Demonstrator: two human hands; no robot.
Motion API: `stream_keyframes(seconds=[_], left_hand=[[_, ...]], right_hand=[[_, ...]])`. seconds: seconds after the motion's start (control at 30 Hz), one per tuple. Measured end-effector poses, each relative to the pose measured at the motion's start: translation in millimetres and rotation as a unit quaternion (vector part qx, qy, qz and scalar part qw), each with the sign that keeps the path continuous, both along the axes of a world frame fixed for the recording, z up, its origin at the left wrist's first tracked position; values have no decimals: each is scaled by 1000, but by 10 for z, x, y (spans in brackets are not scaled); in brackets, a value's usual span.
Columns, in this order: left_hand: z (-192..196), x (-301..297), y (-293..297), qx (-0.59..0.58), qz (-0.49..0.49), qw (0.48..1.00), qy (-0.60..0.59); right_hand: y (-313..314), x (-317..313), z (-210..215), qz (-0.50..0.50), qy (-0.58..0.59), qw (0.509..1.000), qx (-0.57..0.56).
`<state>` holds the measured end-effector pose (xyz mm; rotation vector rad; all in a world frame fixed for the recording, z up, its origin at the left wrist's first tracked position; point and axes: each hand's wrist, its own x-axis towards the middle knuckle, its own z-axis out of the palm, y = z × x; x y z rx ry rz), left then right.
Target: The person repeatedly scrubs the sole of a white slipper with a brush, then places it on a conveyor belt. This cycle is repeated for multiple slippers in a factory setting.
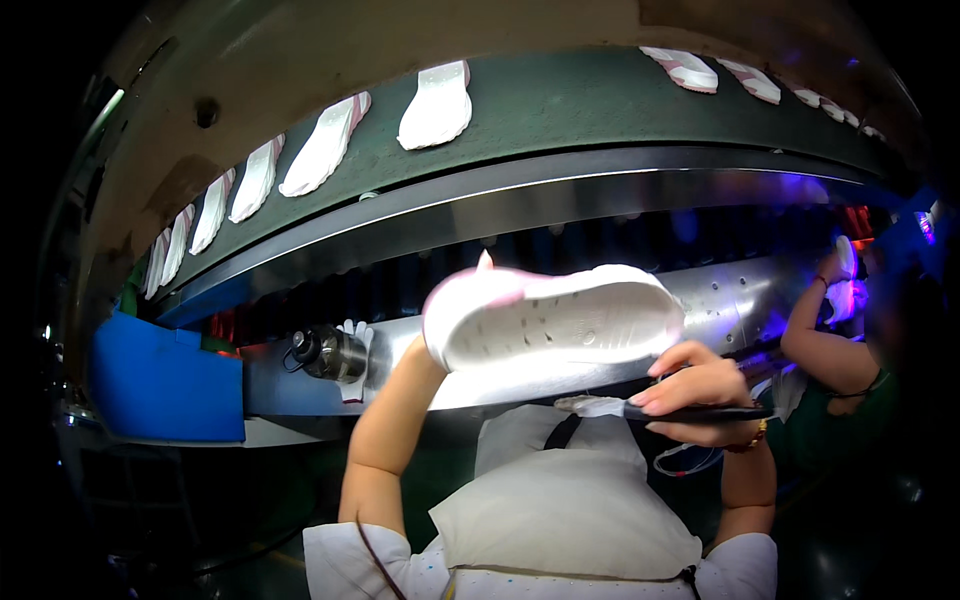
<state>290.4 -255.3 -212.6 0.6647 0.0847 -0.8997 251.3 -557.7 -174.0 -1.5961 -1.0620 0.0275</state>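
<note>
- Left hand [485, 261], mostly hidden, gripped a sole [560, 325].
- Right hand [705, 393] pinched a brush [605, 406]; brushing progress was unclear.
- Other soles [437, 108] lined the belt's [560, 110] far edge.

No words, numbers or signs are coming through legibly. The white-and-pink shoe sole [555, 325] is carrying a faint marking right of its middle (too small and pale to make out), and the dark bottle [343, 354] on the counter [272, 392] is showing no lettering clear enough to read.
</note>
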Motion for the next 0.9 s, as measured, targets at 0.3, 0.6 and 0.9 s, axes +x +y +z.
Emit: stream_keyframes(seconds=[0.3,0.6,0.9], left_hand=[[-293,-222,-852,-131,202,970,-28],[-201,-282,-726,-140,253,956,-58],[-28,-198,-770,-173,260,946,-89]], right_hand=[[322,223,-317,-199,82,976,41],[351,-136,-35,-18,-53,995,-82],[410,-37,-1,34,72,997,25]])
